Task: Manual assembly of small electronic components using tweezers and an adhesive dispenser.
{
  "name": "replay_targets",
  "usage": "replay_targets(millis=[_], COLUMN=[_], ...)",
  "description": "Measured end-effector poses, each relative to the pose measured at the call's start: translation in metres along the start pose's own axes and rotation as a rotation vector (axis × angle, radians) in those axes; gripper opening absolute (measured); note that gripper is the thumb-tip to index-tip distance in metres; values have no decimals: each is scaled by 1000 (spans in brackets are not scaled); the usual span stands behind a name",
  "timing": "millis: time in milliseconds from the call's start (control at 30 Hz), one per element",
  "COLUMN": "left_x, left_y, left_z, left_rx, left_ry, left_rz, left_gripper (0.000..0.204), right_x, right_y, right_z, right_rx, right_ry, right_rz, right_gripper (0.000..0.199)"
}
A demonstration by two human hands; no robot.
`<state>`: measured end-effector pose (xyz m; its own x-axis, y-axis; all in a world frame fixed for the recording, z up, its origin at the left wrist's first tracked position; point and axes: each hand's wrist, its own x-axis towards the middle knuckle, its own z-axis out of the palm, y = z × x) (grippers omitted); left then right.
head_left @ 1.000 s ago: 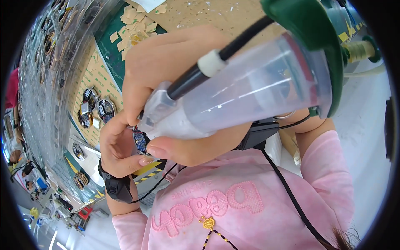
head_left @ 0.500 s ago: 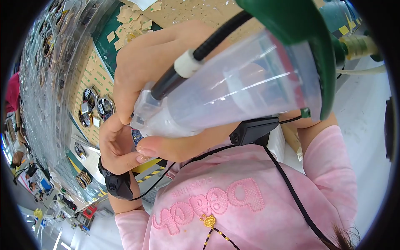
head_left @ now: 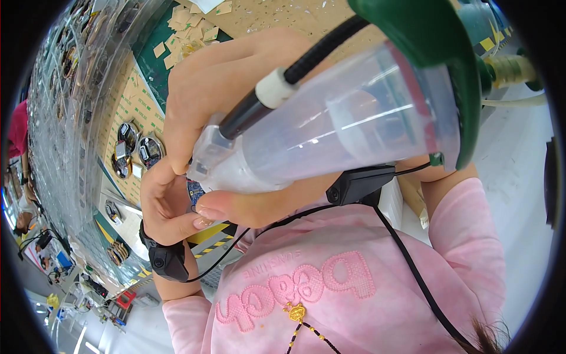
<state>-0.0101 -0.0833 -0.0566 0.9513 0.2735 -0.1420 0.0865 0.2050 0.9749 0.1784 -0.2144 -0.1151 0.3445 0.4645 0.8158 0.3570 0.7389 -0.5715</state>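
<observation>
My right hand [head_left: 236,74] is closed around a large translucent dispensing syringe [head_left: 359,121] with a green cap, tilted with its narrow end toward my left hand. A black cable [head_left: 324,50] with a white collar runs along the barrel to a clear block [head_left: 209,156] near the tip. My left hand [head_left: 162,206] pinches a small round piece with a blue circuit board [head_left: 194,190], mostly covered by my fingers. The right thumb is close beside this piece. The syringe's tip is hidden, so contact with the board cannot be seen.
Several open round watch-like cases [head_left: 151,150] lie on tan printed sheets [head_left: 132,97] at the left. Beige square pads [head_left: 187,26] are heaped on a green mat [head_left: 151,74]. Clear plastic trays [head_left: 71,118] of parts stand far left. A spool [head_left: 512,68] is at right.
The syringe and its cable have shifted slightly to the right, and my right hand has moved a little with them. My left hand has barely moved, still pinching the round piece.
</observation>
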Motion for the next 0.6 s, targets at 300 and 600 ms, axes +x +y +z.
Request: replay_targets(millis=[300,600], left_x=[4,4], left_y=[-4,-5], left_z=[-5,-4], left_rx=[7,-15], left_ry=[-123,-93], left_rz=[137,98], left_gripper=[77,75], right_x=[-6,-14], right_y=[4,11], right_z=[-10,-31], right_rx=[14,30], right_ry=[-52,-98], right_rz=[10,27], right_gripper=[27,27])
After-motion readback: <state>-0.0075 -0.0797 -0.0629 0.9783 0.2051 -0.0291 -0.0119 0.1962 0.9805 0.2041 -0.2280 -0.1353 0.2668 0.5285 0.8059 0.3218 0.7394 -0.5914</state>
